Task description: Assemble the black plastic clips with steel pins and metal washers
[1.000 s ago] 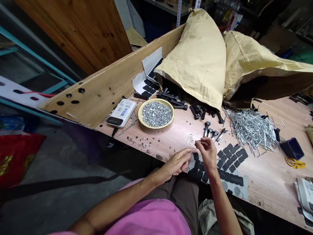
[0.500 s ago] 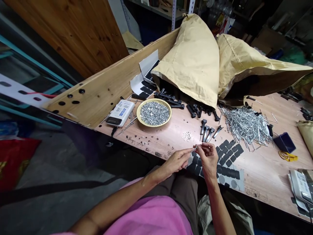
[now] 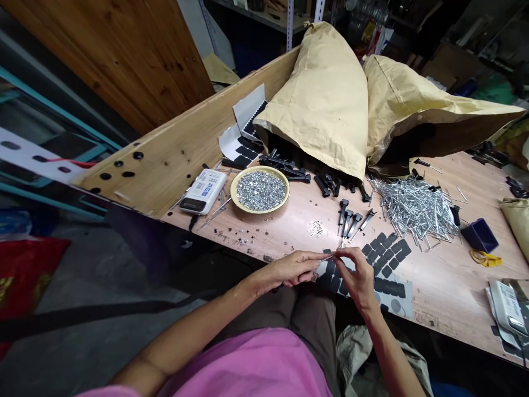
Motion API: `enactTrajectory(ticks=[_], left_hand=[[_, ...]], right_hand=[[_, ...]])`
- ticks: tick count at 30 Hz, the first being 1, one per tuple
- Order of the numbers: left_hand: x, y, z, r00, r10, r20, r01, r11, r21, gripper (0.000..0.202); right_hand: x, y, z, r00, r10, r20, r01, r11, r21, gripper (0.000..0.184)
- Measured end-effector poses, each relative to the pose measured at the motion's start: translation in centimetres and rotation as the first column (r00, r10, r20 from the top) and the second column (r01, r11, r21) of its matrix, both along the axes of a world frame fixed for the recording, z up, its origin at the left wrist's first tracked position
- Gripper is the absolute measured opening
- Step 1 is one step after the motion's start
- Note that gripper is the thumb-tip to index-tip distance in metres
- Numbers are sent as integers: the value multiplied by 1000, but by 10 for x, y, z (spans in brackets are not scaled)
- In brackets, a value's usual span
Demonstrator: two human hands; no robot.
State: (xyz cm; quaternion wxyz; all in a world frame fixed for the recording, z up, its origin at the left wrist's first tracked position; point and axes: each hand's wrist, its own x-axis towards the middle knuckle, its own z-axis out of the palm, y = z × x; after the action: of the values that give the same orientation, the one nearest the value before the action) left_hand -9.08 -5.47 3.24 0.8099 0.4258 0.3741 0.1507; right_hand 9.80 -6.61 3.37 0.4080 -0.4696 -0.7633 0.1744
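Just over the table's front edge, my two hands meet at the fingertips. My left hand (image 3: 295, 267) is closed around a thin metal screw (image 3: 325, 258), with the index finger stretched along it. At the screw's far end, my right hand (image 3: 359, 274) pinches with thumb and fingertips; any small piece between them is too hidden to make out. Below the hands lies a sheet of black adhesive pads (image 3: 384, 286). Beyond the fingertips are several black plastic parts with metal shanks (image 3: 349, 220) and a small patch of tiny nuts (image 3: 316, 227).
A yellow bowl (image 3: 233, 194) of small shiny metal pieces stands left, beside a white scale-like box (image 3: 204, 190). A heap of long screws (image 3: 417, 212) lies right, near a dark blue box (image 3: 480, 236) and yellow bands (image 3: 485, 258). Large paper sacks (image 3: 322, 99) lie behind.
My right hand has turned and shifted slightly right, its fingers now bent down over the screw's end. My left hand has moved a little with it, still holding the screw.
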Motion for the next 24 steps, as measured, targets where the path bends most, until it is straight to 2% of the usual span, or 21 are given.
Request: enactTrajectory(ticks=[6, 11, 14, 18, 20, 24], left_hand=[[-1, 3, 5, 999, -43, 9, 44, 995, -85, 62], [-4, 5, 7, 995, -92, 25, 92, 996, -21, 59], [-5, 6, 10, 995, -99, 4, 99, 995, 26, 57], [-7, 8, 11, 994, -105, -6, 106, 993, 53, 55], [-9, 9, 12, 994, -110, -10, 110, 993, 46, 55], [-12, 11, 11, 988, -154, -12, 154, 988, -8, 57]], right_hand=[[6, -5, 10, 999, 53, -3, -53, 993, -108, 16], [9, -3, 15, 995, 27, -101, -53, 963, -264, 11], [10, 3, 15, 976, 9, -216, -97, 912, -399, 8], [10, 8, 13, 944, -35, -329, -161, 820, -550, 15], [10, 9, 14, 947, -4, -321, -181, 819, -545, 15], [10, 12, 19, 967, 77, -241, -184, 870, -458, 12]])
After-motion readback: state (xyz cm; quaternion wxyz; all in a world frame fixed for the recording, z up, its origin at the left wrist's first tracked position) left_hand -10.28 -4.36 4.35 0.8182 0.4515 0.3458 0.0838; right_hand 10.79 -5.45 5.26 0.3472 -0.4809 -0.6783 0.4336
